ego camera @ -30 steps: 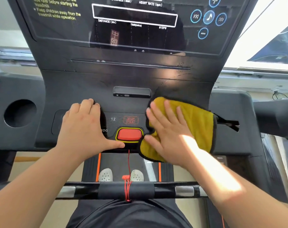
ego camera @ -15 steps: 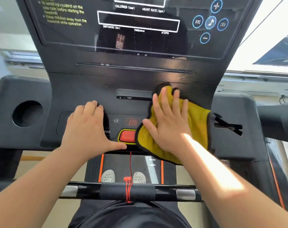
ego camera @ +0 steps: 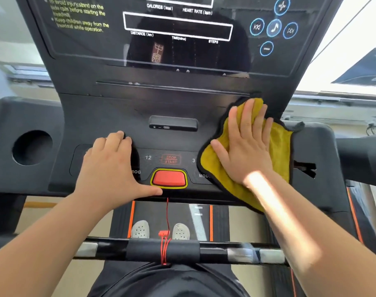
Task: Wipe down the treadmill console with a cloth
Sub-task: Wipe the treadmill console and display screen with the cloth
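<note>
The black treadmill console (ego camera: pixel 109 112) fills the view, with a dark display panel (ego camera: pixel 182 50) above. A yellow cloth (ego camera: pixel 212 161) with a dark edge lies on the console's lower right part, reaching up to the narrow ledge under the display. My right hand (ego camera: pixel 247 146) presses flat on the cloth, fingers spread and pointing up. My left hand (ego camera: pixel 109 168) rests flat on the control strip at the left, its thumb reaching toward the red stop button (ego camera: pixel 169 178). It holds nothing.
A small port block (ego camera: pixel 173 123) sits mid-console between my hands. A round cup holder (ego camera: pixel 32 147) is at the far left. A red safety cord (ego camera: pixel 167 215) hangs down to the black handlebar (ego camera: pixel 182 250). Below lies the belt with my grey shoes (ego camera: pixel 140 229).
My right hand has slid the cloth up and to the right, off the red button and the middle keys, toward the console's right corner. My left hand has stayed in place.
</note>
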### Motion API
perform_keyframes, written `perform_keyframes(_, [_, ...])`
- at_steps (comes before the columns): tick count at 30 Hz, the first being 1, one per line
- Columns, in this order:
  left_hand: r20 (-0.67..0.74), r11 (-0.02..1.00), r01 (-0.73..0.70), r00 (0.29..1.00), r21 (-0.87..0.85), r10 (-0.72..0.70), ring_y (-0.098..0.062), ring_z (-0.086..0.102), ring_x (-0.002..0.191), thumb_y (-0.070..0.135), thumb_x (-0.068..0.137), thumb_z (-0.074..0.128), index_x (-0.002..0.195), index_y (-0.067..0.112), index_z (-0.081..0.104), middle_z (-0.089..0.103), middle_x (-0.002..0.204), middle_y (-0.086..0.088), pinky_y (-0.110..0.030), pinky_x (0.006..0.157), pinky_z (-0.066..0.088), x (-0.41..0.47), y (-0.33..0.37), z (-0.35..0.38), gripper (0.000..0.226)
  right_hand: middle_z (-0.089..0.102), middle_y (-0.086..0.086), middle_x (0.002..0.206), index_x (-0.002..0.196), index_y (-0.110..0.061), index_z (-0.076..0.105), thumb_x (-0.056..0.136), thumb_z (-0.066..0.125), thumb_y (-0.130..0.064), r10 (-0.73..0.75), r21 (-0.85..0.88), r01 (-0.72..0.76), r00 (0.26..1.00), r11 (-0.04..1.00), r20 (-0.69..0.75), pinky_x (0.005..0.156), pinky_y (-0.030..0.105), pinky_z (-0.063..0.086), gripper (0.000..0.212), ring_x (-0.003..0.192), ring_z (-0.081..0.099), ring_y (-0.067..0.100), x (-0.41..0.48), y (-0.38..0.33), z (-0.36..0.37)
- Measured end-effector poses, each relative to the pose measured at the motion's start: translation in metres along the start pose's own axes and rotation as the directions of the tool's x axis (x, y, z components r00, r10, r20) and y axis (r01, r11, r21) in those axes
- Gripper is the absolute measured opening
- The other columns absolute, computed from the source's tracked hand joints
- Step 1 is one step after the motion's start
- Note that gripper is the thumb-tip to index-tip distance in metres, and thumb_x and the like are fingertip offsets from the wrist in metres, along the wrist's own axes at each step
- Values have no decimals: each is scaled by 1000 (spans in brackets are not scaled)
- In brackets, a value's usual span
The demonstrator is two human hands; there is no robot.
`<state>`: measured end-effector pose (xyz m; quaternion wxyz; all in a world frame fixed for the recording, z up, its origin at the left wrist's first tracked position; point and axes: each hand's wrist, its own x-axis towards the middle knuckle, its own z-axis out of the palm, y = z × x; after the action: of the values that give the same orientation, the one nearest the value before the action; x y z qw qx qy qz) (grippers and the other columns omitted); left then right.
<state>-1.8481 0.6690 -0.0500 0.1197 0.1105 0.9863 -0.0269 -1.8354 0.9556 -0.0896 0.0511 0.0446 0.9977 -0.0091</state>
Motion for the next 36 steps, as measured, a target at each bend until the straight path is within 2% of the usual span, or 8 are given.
perform_keyframes(8, [-7,1000,-2,1000,-8,2,-37,46,124,103,34,44,138,4,50,48,144,-14,-54,105,45,0,-1,5,144,13,0,172,163,-20,27,97,38,-64,-323,42,321,945,946,46,127,55,12,80,160,1,28,-98,9,18])
perform_keyframes(11, [-1,1000,-8,1000,-8,8,-37,47,123,103,34,44,137,4,50,48,143,-14,-54,103,45,1,-2,5,143,9,1,173,164,-20,22,98,30,-69,-263,4,264,962,965,79,127,56,11,82,160,-2,29,-90,21,16])
perform_keyframes(14, [-4,1000,-10,1000,-4,10,-38,48,121,103,34,44,136,4,52,49,142,-14,-53,102,46,1,-3,4,142,-8,4,172,165,-19,4,99,8,-72,-162,-24,165,982,986,93,128,56,-1,85,158,-15,32,-45,11,6])
perform_keyframes(17, [-12,1000,-16,1000,13,16,-37,48,122,104,35,42,137,4,51,49,142,-14,-52,103,45,1,-2,4,142,-21,6,170,164,-19,-9,97,5,-72,-111,-66,118,989,991,100,125,51,-13,87,155,-25,32,-17,-9,1])
perform_keyframes(24, [-19,1000,-15,1000,-8,15,-38,47,123,103,35,41,137,3,51,48,143,-15,-55,104,45,0,-2,4,143,12,-2,172,163,-23,23,99,34,-62,-310,52,306,944,951,115,128,50,8,76,160,2,27,-102,3,13])
perform_keyframes(29, [-16,1000,-24,1000,10,24,-39,48,122,104,36,39,135,3,52,49,142,-16,-54,103,46,1,-2,3,142,-21,2,169,162,-25,-13,95,-4,-75,-19,-21,21,992,1000,125,127,48,-8,84,155,-22,30,-54,32,4])
perform_keyframes(32, [-25,1000,-14,1000,6,14,-38,47,123,103,34,42,135,4,51,49,142,-14,-54,103,45,0,-1,2,141,-33,7,165,159,-19,-22,96,-2,-71,87,6,-88,992,996,88,126,50,-11,84,153,-27,34,-27,6,-1])
perform_keyframes(36, [-31,1000,-17,999,15,17,-38,46,124,102,35,43,137,4,50,48,143,-14,-53,105,44,0,-2,3,142,-16,-2,170,164,-23,-6,101,6,-65,-198,66,192,976,979,92,128,50,-6,76,156,-23,26,-50,-43,8])
